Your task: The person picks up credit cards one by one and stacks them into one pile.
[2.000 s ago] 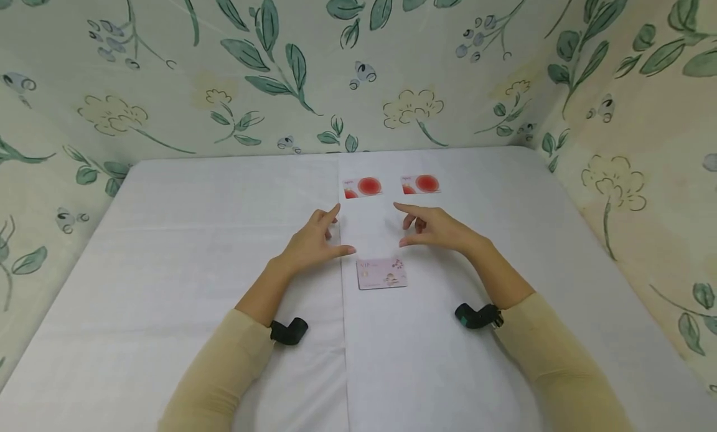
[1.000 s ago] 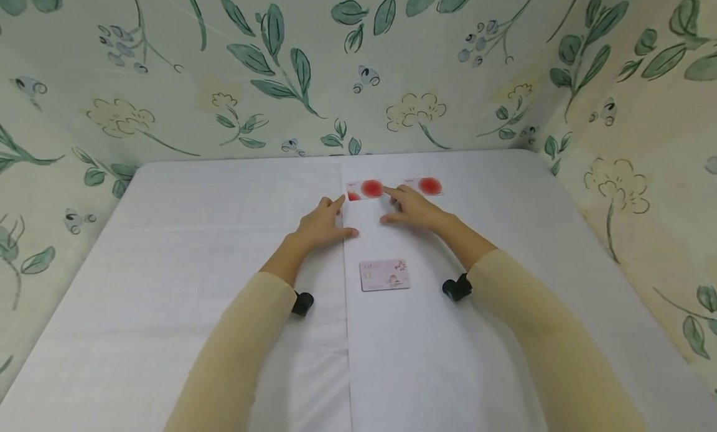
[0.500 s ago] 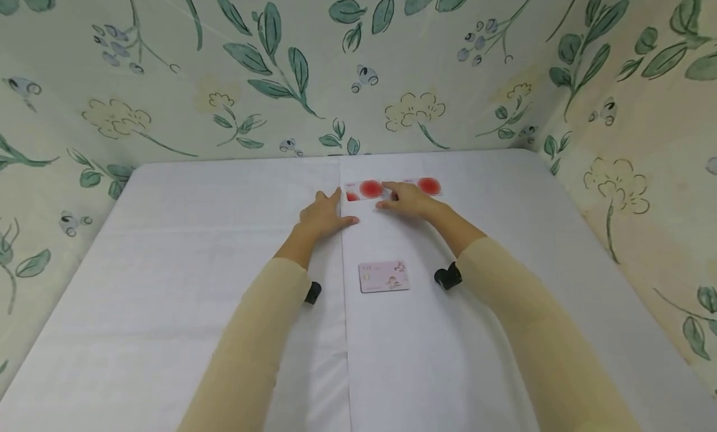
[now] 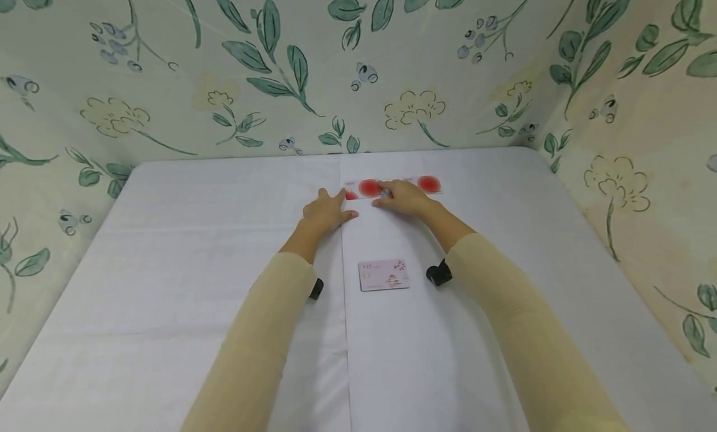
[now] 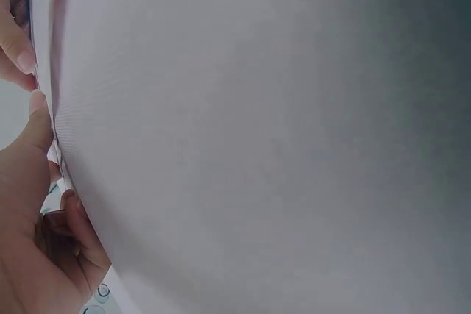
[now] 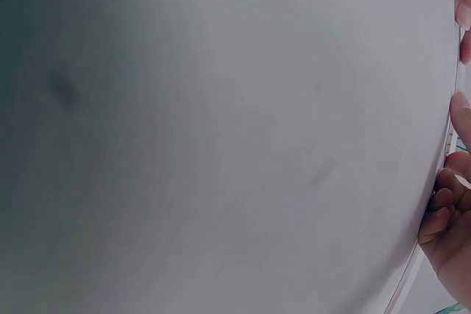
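Note:
In the head view, a white card with a red disc (image 4: 369,187) lies flat near the far edge of the table. My left hand (image 4: 325,211) is at its left end, index fingertip right at the edge and thumb spread toward me. From the other side my right hand (image 4: 407,198) reaches to the card's right end, with its index finger at that edge and its thumb just in front. A second red-disc card (image 4: 429,183) lies to the right, its left part behind my right hand. The left wrist view shows the left hand (image 5: 44,218) low over the white cloth.
Nearer to me lies a pink VIP card (image 4: 384,275), between my forearms. A white cloth (image 4: 168,282) with a lengthwise crease covers the table. Leaf-patterned walls (image 4: 336,77) rise behind it and at the sides.
Both hands have moved away from me, from beside the pink card up to the left red-disc card. My right hand has also shifted left. The cards keep their places.

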`<state>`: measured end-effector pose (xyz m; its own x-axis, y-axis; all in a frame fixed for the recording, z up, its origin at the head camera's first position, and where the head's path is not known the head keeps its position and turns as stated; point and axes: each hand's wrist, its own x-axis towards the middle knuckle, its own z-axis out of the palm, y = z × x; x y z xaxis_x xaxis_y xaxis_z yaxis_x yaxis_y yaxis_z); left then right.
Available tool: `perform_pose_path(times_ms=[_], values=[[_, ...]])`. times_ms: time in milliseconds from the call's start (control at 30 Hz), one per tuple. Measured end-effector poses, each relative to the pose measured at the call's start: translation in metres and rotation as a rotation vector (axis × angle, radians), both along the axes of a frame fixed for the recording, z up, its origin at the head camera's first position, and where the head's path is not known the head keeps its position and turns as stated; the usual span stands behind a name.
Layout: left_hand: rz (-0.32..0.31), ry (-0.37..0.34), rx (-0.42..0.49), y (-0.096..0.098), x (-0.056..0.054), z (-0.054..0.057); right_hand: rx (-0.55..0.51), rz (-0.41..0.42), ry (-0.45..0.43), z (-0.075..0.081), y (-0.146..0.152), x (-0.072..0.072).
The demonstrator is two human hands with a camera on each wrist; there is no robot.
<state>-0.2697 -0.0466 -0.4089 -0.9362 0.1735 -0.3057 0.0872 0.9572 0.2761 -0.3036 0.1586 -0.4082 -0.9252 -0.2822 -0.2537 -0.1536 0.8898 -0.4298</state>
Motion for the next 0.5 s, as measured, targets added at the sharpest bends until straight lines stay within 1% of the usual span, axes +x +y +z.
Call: perform_pose_path(times_ms=[167, 300, 400, 500], values=[[-0.009, 0.011, -0.028, -0.001, 0.002, 0.0, 0.005, 0.024, 0.006, 0.001, -0.001, 0.002], [-0.011, 0.009, -0.015, -0.003, 0.004, 0.0, 0.01, 0.038, 0.011, 0.002, 0.0, 0.005], [-0.029, 0.019, -0.007, -0.005, 0.005, -0.001, 0.018, 0.046, 0.012, 0.002, 0.001, 0.008], [-0.053, 0.045, -0.001, -0.007, 0.006, -0.003, 0.023, 0.06, 0.023, 0.002, 0.003, 0.011]])
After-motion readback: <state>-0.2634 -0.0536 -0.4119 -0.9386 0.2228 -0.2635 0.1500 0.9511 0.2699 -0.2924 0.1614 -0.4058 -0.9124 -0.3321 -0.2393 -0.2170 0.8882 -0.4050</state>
